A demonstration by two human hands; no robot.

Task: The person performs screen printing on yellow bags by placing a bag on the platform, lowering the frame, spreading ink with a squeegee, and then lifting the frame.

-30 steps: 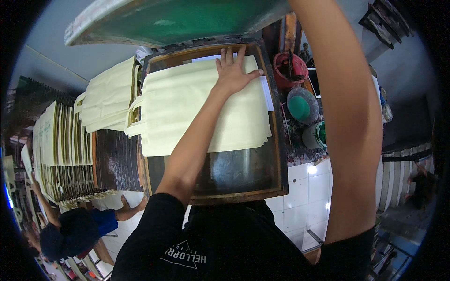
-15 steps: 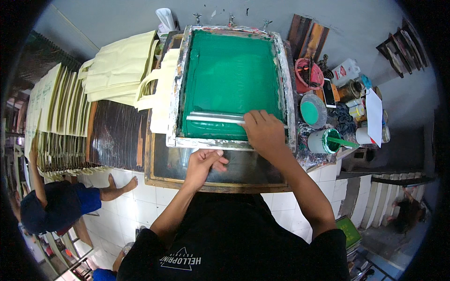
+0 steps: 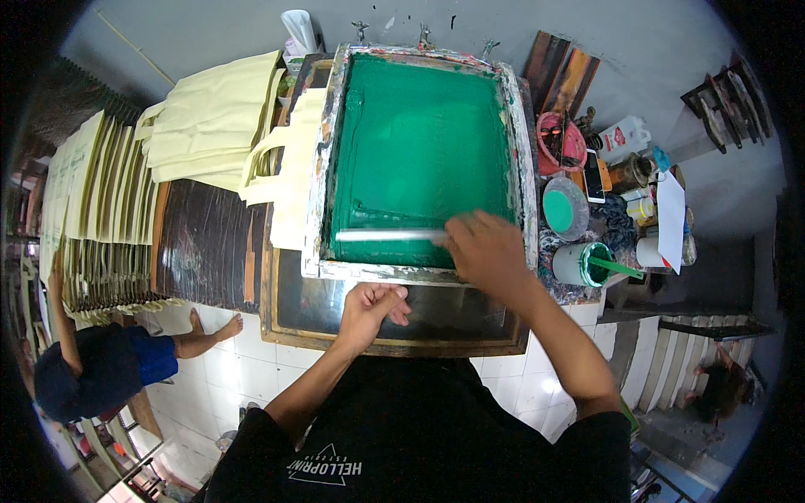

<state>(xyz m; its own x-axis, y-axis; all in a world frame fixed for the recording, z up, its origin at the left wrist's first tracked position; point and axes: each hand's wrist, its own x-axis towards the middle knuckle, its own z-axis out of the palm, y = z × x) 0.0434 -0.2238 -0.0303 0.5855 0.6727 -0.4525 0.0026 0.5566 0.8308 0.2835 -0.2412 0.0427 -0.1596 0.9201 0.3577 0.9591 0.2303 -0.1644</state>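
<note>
**Working Green at the Near End**

Grips a thin, straight, silvery-pale bar (image 3: pixel 386 235) toward its right end with the bare right hand (image 3: pixel 490 256), fingers clamped on it, somewhat blurred. Bar's place: across the near end of a smooth, glossy green ink layer (image 3: pixel 428 151), inside a rectangular, white, paint-crusted frame (image 3: pixel 527 210).

Holds the bare left hand (image 3: pixel 369 317) just beside the frame's near rail, over a dark, glossy board with a brown wooden rim (image 3: pixel 319 310); fingers half curled, apart from the thumb, on nothing visible. Cannot tell about contact with the frame.

To the left, partly hidden by the frame: a flat, pale-yellow fabric bag with a loop handle (image 3: pixel 293 168). To the right: a white, cylindrical, green-smeared pot (image 3: pixel 570 264).

Best, probably, to hold the bar level and square to the side rails, pressing evenly along its length. With so one-sided a grip, likely to press too lightly at left; worth gripping nearer the middle. Travel smoothly, lift short of the near rail, guard against nudging the frame over the bag.
</note>
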